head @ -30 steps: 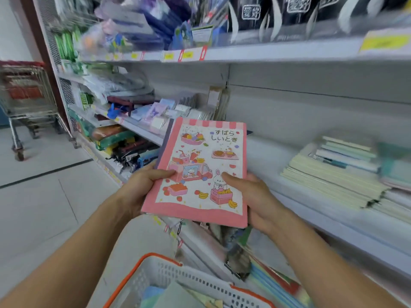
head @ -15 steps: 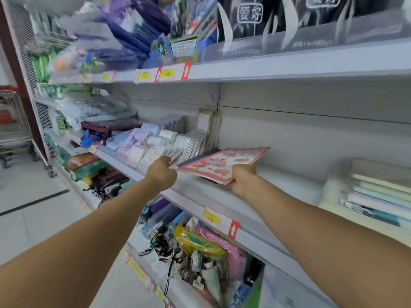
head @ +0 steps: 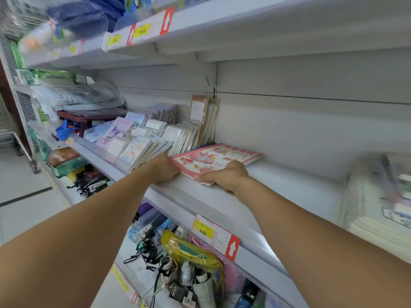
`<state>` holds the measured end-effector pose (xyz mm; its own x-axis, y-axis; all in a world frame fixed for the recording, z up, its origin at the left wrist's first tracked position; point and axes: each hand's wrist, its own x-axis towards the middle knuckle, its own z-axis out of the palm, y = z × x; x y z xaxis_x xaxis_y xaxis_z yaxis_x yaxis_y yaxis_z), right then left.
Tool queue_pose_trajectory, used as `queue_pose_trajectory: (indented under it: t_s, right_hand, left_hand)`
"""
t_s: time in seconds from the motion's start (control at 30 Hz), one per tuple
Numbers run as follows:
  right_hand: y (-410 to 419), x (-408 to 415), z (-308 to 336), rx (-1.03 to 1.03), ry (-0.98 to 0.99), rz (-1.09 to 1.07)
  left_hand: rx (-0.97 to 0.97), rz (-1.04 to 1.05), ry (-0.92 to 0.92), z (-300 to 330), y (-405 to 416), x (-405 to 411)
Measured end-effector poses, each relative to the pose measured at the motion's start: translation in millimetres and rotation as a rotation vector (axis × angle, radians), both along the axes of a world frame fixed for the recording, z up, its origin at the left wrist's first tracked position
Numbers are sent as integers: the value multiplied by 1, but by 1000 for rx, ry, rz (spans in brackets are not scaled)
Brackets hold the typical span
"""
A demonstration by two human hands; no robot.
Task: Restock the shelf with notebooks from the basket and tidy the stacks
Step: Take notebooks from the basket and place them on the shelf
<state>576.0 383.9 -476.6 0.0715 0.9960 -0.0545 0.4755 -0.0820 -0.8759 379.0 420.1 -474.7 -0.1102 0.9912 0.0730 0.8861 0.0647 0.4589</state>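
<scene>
A small stack of pink notebooks with cartoon covers lies flat on the white middle shelf, a dark cover showing beneath at its far left. My left hand grips the stack's near left corner. My right hand holds its near right edge, thumb on the cover. A blurred pile of pale notebooks sits at the far right of the same shelf. The basket is out of view.
Leaning packs of small notepads fill the shelf just left of the pink stack, with upright brown packs behind. A price label hangs on the shelf edge. Bagged goods crowd the shelf below. Another shelf runs overhead.
Both hands carried the pink notebooks up from in front of me, tipped them flat, and set them down on the middle shelf. The view swung up, away from the basket.
</scene>
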Motion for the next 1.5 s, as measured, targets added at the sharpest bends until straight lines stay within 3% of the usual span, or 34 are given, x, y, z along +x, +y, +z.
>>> queue_pose_trajectory:
  t_s: [0.17,0.4,0.57,0.8,1.17,1.5]
  right_hand:
    - [3,-5,1,15,-276,26]
    - [4,4,-9,60,-84,-44]
    - [5,7,-7,-40,-11,-8]
    - [3,3,-8,-62,115,5]
    - [-10,-4,-12,-53,87,-93]
    - [-5,-10,-16,52,-17,-125]
  left_hand:
    - [74,75,-34,-9,2,-3]
    - [81,107,-42,-11,2,-6]
    - [68,69,-42,-10,5,-8]
    - [-19,94,-179,0,15,-8]
    - [-24,11,-176,2,21,-9]
    - [53,78,34,0,31,4]
